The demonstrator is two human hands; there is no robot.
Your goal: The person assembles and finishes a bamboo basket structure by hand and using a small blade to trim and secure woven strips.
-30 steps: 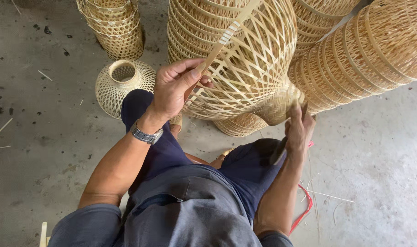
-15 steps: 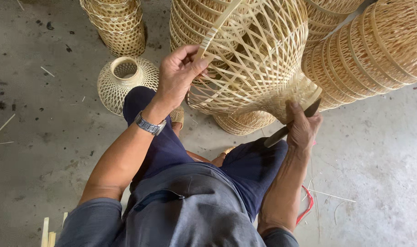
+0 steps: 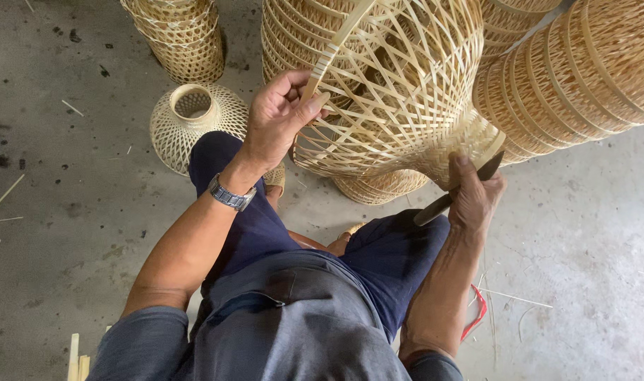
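Since the frame half a second back, the woven basket (image 3: 399, 92) has swung a little toward three o'clock and the left hand (image 3: 279, 120) has slid up the bamboo strip (image 3: 336, 42); the right hand (image 3: 473, 194) has tightened at the basket's narrow neck.

At nine o'clock a small lattice basket (image 3: 188, 120) sits mouth-up on the concrete floor (image 3: 61, 183), nothing visible inside it, with a taller woven basket (image 3: 184, 35) behind at eleven. The left hand, wearing a wristwatch (image 3: 230, 194), has its fingers pinched together on the flat pale strip, which rises toward twelve o'clock. The held basket hangs at centre over the person's knees: open hexagonal weave, pale yellow, hollow and see-through, flaring above and tightly woven at the neck. At three o'clock the right hand's fingers are clamped on a dark-handled tool (image 3: 445, 201), probably a knife, beside that neck. More ribbed baskets (image 3: 590, 70) crowd two o'clock.
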